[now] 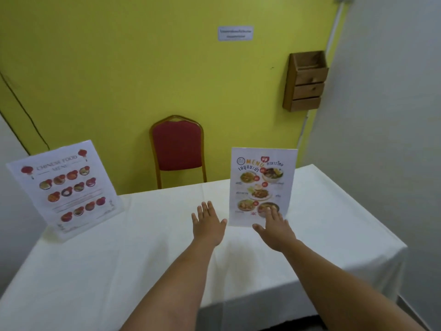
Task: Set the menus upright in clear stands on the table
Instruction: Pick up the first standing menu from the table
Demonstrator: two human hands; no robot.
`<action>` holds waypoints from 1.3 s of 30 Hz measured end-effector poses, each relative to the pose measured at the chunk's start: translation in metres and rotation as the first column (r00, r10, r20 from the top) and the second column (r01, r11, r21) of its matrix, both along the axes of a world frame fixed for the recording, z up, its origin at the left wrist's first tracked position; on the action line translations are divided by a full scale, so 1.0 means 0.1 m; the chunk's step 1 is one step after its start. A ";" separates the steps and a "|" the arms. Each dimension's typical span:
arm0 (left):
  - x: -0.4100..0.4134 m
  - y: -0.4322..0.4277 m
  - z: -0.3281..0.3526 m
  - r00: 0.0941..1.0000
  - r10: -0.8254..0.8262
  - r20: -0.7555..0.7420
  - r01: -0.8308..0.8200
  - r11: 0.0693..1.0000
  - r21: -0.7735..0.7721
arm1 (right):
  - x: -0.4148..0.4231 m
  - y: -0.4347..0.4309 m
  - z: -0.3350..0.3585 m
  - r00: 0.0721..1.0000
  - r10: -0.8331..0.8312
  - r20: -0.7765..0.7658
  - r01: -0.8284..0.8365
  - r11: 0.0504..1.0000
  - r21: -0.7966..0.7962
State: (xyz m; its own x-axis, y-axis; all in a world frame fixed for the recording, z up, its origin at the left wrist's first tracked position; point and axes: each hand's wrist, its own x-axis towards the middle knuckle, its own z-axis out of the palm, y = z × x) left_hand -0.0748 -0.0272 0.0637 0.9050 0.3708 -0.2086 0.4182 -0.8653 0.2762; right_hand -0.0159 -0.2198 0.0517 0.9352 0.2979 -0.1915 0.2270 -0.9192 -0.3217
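Both hands (241,225) spread open beside upright menu (261,185).

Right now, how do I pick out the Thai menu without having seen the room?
Find the table under the white tablecloth against the yellow wall. Two menus stand upright on it; take the one on the right, in front of the right hand. This Thai menu has an orange MENU heading, whereas the Chinese food menu at the left edge shows red lanterns.

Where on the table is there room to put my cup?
Bare cloth lies near you, between the Chinese menu and the arms. More lies right of the Thai menu. It is crowded where the left hand and right hand reach that menu.
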 end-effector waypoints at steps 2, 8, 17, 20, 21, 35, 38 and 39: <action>0.14 -0.08 0.02 0.999 -0.016 0.052 0.017 1.000 -0.025 | 0.08 -0.12 0.02 0.997 -0.069 0.022 0.068 0.997 0.042; 0.64 -0.18 0.13 0.968 -0.029 0.250 0.061 0.991 -0.119 | 0.48 -0.32 0.17 0.957 -0.283 0.066 0.263 0.941 0.214; 1.21 -0.22 -0.12 0.927 0.153 0.342 0.010 0.902 -0.431 | 1.06 -0.41 0.00 0.901 -0.431 -0.052 0.413 0.816 0.405; 1.33 -0.28 -0.19 0.923 0.165 0.348 0.027 0.873 -0.488 | 1.22 -0.46 -0.20 0.906 -0.413 -0.092 0.399 0.762 0.510; 1.36 -0.31 -0.20 0.921 0.186 0.343 0.017 0.859 -0.511 | 1.17 -0.41 -0.15 0.909 -0.408 -0.083 0.386 0.754 0.531; 1.77 -0.60 0.02 0.886 0.310 0.343 0.038 0.690 -0.723 | 1.32 -0.47 0.11 0.841 -0.540 -0.029 0.462 0.688 0.560; 2.06 -0.79 0.20 0.896 0.258 0.362 0.087 0.697 -0.711 | 1.50 -0.67 0.21 0.815 -0.579 -0.017 0.482 0.661 0.576; 2.17 -0.88 0.25 0.901 0.240 0.362 0.100 0.697 -0.710 | 1.57 -0.76 0.24 0.805 -0.592 -0.017 0.492 0.652 0.578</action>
